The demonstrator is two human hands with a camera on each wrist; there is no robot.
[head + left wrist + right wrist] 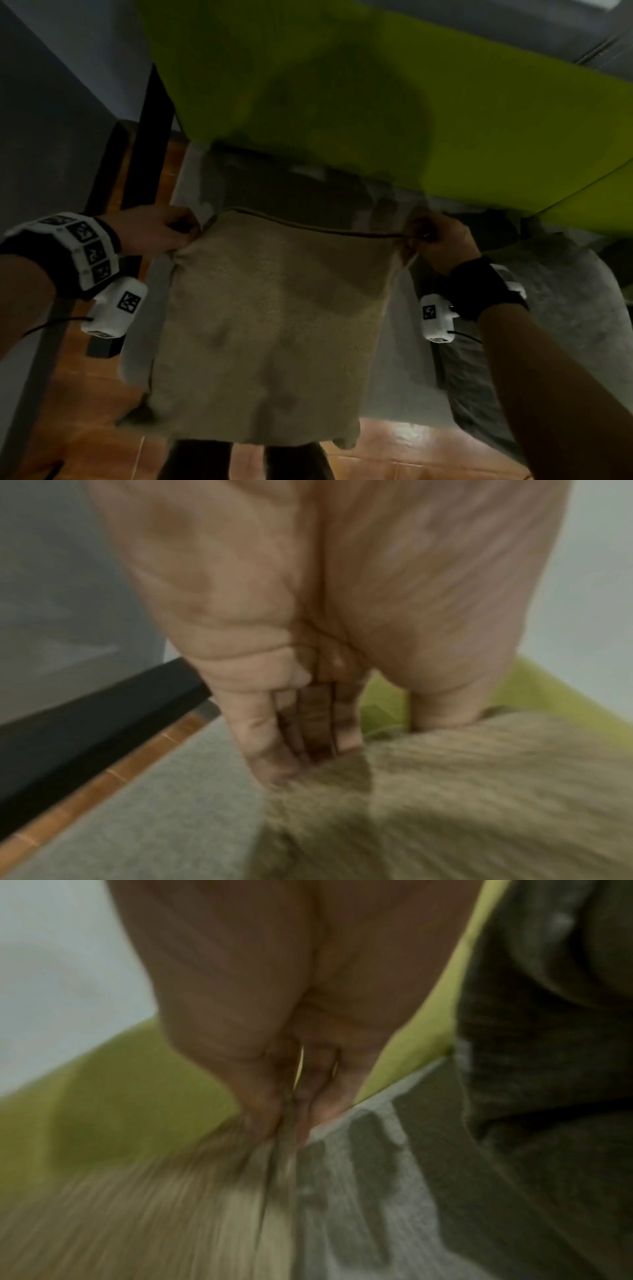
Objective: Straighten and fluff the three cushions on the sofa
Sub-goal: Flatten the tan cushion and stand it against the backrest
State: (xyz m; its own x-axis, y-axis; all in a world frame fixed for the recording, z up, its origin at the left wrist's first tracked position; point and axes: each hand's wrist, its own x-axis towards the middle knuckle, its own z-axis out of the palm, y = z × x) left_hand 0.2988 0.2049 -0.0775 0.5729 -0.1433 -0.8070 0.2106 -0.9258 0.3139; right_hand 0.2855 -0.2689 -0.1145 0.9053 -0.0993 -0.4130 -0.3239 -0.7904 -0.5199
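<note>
While the cushion (270, 325) hangs from its top edge in front of the person, its body drops straight down over the grey seat (565, 308), clear of the green backrest (479, 120) beyond it. The top seam runs side to side, nearly level, sagging slightly in the middle. The left hand (161, 229) pinches the left top corner, fingers (267, 745) curled into the pile; the right hand (442, 240) pinches the right top corner, its fingers (322, 1104) bunched on the fabric. Both hands sit at the same height, so neither is nearer: the cushion lies directly below and between them. The wrist views are blurred. I judge this a shake to fluff the filling, and the next move turns on keeping the seam level while it is set back upright against the backrest. No other cushion is clearly seen.
</note>
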